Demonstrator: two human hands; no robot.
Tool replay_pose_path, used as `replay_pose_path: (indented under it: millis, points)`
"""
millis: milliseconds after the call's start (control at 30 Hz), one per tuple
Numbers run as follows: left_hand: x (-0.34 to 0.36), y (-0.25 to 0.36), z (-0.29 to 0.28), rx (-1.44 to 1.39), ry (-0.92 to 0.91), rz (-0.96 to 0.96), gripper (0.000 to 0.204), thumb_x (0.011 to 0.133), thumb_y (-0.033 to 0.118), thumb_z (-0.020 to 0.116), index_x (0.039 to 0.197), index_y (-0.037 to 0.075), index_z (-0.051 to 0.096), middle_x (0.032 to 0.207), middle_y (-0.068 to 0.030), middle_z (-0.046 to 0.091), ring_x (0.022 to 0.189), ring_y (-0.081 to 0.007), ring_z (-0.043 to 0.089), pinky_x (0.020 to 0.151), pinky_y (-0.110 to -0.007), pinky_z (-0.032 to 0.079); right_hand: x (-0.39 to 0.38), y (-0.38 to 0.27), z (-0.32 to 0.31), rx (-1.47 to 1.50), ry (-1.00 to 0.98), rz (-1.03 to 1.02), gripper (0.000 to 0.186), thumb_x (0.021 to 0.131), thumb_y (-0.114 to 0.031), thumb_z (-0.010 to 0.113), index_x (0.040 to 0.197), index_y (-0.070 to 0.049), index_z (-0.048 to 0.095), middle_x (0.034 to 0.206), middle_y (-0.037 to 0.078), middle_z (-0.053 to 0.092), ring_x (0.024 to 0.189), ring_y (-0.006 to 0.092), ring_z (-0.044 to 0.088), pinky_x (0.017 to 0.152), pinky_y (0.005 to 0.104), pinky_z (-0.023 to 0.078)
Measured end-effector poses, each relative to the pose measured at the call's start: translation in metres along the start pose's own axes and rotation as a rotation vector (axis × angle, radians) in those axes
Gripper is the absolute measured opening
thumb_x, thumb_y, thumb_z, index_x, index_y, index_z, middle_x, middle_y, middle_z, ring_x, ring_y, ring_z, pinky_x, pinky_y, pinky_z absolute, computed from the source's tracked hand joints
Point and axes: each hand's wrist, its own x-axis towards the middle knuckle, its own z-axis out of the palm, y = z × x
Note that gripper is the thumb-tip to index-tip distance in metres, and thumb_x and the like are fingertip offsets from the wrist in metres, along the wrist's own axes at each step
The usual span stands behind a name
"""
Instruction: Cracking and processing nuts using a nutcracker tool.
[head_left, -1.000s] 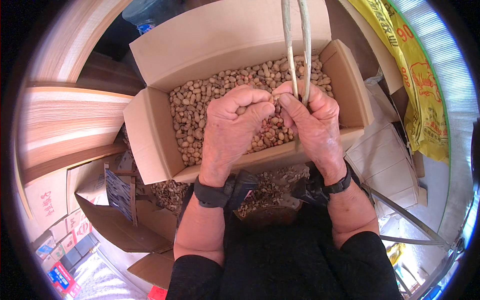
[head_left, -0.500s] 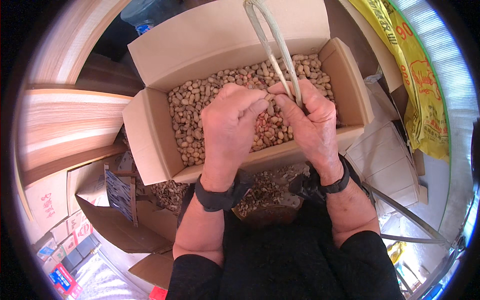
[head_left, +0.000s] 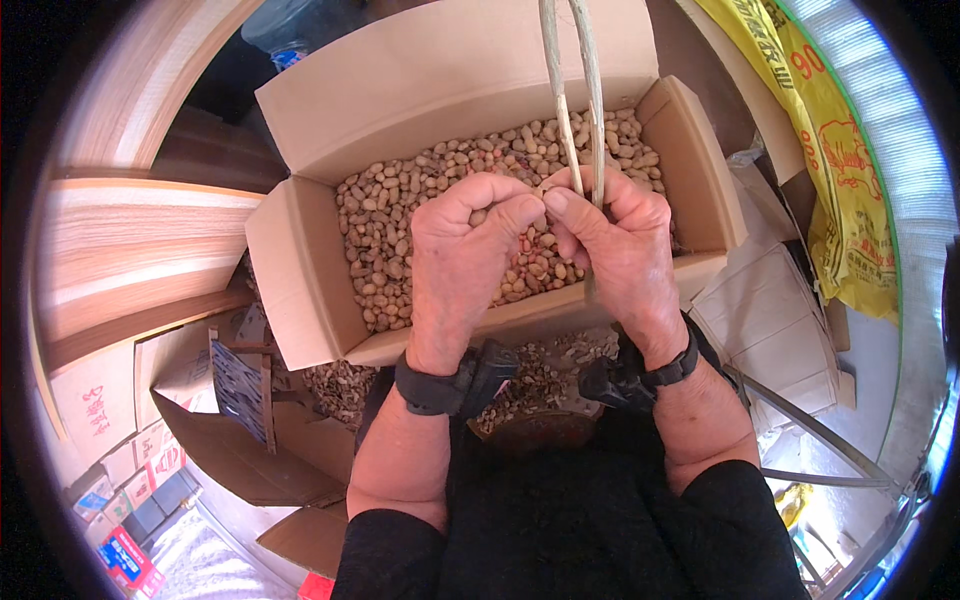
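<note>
A cluttered storeroom corner: pale wooden boards [head_left: 150,250] lie at nine o'clock, flattened cartons [head_left: 230,440] at seven and a yellow printed sack [head_left: 840,180] hangs at two. In the middle stands an open cardboard box [head_left: 300,290], its long flap raised at twelve o'clock, filled with unshelled peanuts [head_left: 390,240].

Over the box the two hands meet thumb to thumb. The right hand [head_left: 620,250] has its grip clenched round a pair of long pale tongs [head_left: 575,110] whose two thin arms run up toward twelve o'clock and out of sight. The left hand [head_left: 470,255] is curled closed, its grip pinching a single peanut [head_left: 548,188] at the fingertips, right against the tongs and the right thumb. Both wrists carry dark bands [head_left: 440,385].

Below the box's near wall, at six o'clock, a heap of broken shells [head_left: 520,385] sits above the person's dark clothing. Folded white bags [head_left: 780,330] lie at four o'clock beside the box.
</note>
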Motion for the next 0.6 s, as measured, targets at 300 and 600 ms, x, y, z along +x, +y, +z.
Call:
replay_pose_path:
  millis: [300, 600]
  points:
    - [-0.0017, 0.0000, 0.0020, -0.071, -0.030, -0.025, 0.016, 0.083, 0.017, 0.065, 0.084, 0.002, 0.064, 0.057, 0.0023, 0.051, 0.047, -0.0025, 0.042, 0.041, -0.017, 0.031, -0.0007, -0.0037, -0.0023, -0.068, -0.019, 0.013, 0.008, 0.085, -0.008, 0.060, 0.086, -0.001, 0.062, 0.063, -0.003, 0.055, 0.052, 0.0022, 0.049, 0.046, 0.0173, 0.039]
    - [-0.0029, -0.0030, 0.0026, -0.043, -0.007, 0.037, 0.018, 0.085, 0.019, 0.063, 0.085, 0.001, 0.063, 0.057, 0.0015, 0.051, 0.047, -0.0035, 0.041, 0.042, -0.017, 0.031, 0.0003, -0.0004, 0.0000, -0.144, 0.026, 0.003, 0.008, 0.084, -0.008, 0.058, 0.084, 0.000, 0.061, 0.062, -0.003, 0.052, 0.054, 0.0017, 0.044, 0.046, 0.0190, 0.036]
